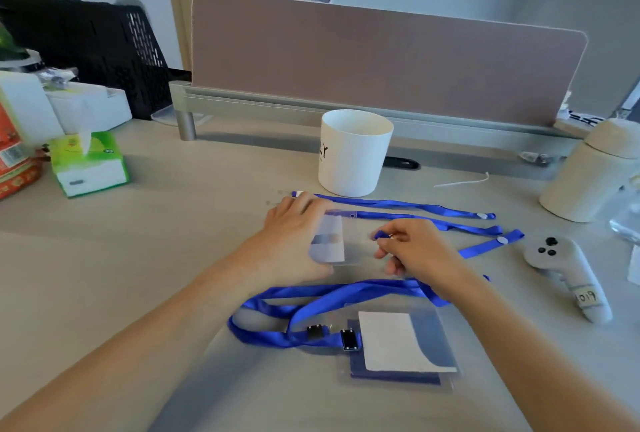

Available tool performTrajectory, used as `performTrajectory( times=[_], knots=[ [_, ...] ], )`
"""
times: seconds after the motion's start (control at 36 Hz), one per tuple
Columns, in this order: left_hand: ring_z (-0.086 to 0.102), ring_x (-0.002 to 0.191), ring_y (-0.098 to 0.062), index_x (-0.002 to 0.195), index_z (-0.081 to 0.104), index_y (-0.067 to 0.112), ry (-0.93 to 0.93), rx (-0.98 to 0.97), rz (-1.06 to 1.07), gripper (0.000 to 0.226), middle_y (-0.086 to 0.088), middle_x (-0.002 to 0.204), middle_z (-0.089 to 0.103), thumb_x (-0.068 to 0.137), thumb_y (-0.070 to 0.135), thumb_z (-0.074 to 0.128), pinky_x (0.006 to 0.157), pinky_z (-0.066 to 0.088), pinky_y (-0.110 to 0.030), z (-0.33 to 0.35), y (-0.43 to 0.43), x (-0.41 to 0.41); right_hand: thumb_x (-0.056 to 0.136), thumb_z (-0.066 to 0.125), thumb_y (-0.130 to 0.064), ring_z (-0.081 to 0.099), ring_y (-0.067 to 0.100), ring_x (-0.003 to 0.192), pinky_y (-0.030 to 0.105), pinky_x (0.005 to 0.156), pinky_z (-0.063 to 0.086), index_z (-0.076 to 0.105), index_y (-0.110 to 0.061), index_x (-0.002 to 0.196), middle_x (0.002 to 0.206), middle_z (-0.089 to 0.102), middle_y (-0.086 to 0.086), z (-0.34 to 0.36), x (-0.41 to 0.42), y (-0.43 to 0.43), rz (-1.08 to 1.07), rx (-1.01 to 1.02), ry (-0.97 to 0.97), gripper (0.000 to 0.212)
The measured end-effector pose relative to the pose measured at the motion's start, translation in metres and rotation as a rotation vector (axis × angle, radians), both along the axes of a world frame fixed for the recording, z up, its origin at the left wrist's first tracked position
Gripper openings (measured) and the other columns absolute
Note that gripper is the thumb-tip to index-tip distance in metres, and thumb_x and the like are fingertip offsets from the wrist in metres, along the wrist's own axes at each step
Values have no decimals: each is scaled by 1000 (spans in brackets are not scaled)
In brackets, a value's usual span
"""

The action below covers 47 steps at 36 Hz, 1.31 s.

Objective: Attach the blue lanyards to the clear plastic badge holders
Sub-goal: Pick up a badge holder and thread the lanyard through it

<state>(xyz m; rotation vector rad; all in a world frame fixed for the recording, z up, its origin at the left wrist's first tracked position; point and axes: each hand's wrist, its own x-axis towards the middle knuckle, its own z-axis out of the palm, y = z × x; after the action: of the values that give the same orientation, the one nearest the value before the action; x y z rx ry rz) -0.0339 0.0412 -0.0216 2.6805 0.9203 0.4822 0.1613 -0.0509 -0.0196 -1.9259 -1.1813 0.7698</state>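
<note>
Threading a lanyard onto a badge sleeve

Left hand (294,237) grips the clear badge sleeve (330,241) by its left edge, mid-bench. Right hand (415,251) pinches the tip of the blue lanyard (481,248) just beside it. The sleeve's light, bendy and probably slick, so I'd hold it near the slot; the strap's floppy, so grab close to the end. The pale bench (173,223) looks smooth. It's an office with a brown divider (381,61), and a white cup (353,154) stands nearby.

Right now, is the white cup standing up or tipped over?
Standing up: the white cup rests on its base, open mouth facing up.
</note>
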Motion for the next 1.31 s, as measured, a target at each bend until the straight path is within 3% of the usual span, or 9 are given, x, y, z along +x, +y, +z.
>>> performTrajectory(
  times=[0.14, 0.31, 0.47, 0.64, 0.75, 0.89, 1.14, 1.31],
  knots=[
    [30, 125, -13, 142, 33, 34, -137, -9, -36, 85, 11, 136, 35, 71, 39, 79, 105, 26, -28, -10, -18, 17, 98, 53, -13, 52, 10, 41, 23, 46, 47, 66, -15, 97, 80, 69, 7, -6, 8, -17, -42, 26, 41, 14],
    [28, 130, -11, 145, 31, 32, -204, 51, -6, 86, 15, 141, 31, 73, 38, 77, 105, 17, -21, -27, -21, 22, 92, 64, -24, 35, 12, 45, 23, 39, 32, 70, -17, 90, 70, 64, 4, -11, 15, -17, -132, 95, 69, 9],
    [28, 132, -13, 145, 32, 32, -210, 80, 6, 86, 15, 141, 32, 70, 37, 75, 106, 13, -20, -32, -19, 21, 90, 66, -25, 36, 13, 47, 23, 39, 33, 71, -14, 89, 67, 60, 4, -11, 17, -18, -225, 170, 111, 12],
    [24, 132, -7, 146, 31, 32, -238, 102, -8, 85, 16, 142, 32, 73, 36, 75, 104, 4, -6, -31, -22, 19, 90, 66, -22, 33, 11, 45, 21, 37, 30, 71, -11, 89, 64, 55, 3, -9, 10, -19, -214, 170, 218, 12],
    [26, 134, -9, 146, 31, 31, -254, 103, -3, 87, 15, 142, 34, 73, 38, 76, 109, 10, -14, -32, -21, 19, 90, 66, -18, 28, 9, 41, 20, 36, 25, 71, -5, 89, 64, 51, 4, -8, 6, -19, -201, 161, 330, 13],
    [24, 133, -5, 147, 31, 31, -290, 97, 7, 86, 14, 143, 33, 74, 34, 76, 110, 10, -14, -31, -23, 18, 91, 64, -15, 26, 9, 42, 21, 36, 22, 70, 0, 94, 66, 49, 6, -6, 5, -21, -198, 170, 395, 16],
    [24, 133, -6, 147, 31, 31, -291, 103, 10, 87, 14, 144, 32, 73, 34, 76, 112, 13, -19, -31, -23, 16, 91, 64, -16, 28, 9, 42, 22, 37, 24, 72, -7, 92, 67, 52, 5, -3, 5, -23, -194, 171, 419, 13],
    [23, 127, -8, 151, 12, 46, -238, 95, -15, 98, 14, 135, 28, 75, 36, 73, 112, 13, -26, -26, -27, 14, 90, 65, -17, 30, 9, 44, 25, 40, 25, 74, -10, 90, 65, 54, 2, -3, 3, -25, -135, 180, 412, 12]
  ],
)
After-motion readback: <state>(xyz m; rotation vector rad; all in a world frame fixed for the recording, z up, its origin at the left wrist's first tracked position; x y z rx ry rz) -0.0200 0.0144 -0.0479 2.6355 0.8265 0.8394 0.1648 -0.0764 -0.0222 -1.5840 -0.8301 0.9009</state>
